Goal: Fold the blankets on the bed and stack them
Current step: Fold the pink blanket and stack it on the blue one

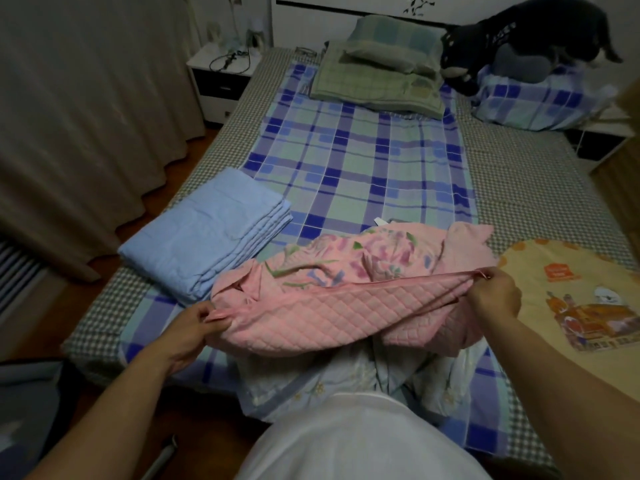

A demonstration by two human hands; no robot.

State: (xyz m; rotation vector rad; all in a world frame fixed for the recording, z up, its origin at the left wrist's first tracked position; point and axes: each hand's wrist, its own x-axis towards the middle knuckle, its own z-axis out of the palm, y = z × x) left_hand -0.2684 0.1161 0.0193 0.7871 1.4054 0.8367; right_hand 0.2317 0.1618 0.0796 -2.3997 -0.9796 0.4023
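A pink quilted blanket [346, 306] with a floral side lies bunched across the near part of the bed [526, 174]. My left hand [194, 327] pinches its left corner and my right hand [495, 292] pinches its right corner, with the trimmed edge stretched between them above the bed. A folded light-blue blanket [207, 233] sits flat on the bed to the left, just beyond my left hand. A pale blue-white blanket [311, 379] lies crumpled under the pink one at the near edge. A yellow printed blanket [571, 299] lies spread at the right.
Green plaid pillows [381, 74] are piled at the headboard, and a dark stuffed toy [512, 39] sits on a folded plaid bundle [540, 98] at the far right. A white nightstand [218, 77] stands at the far left beside curtains [86, 116].
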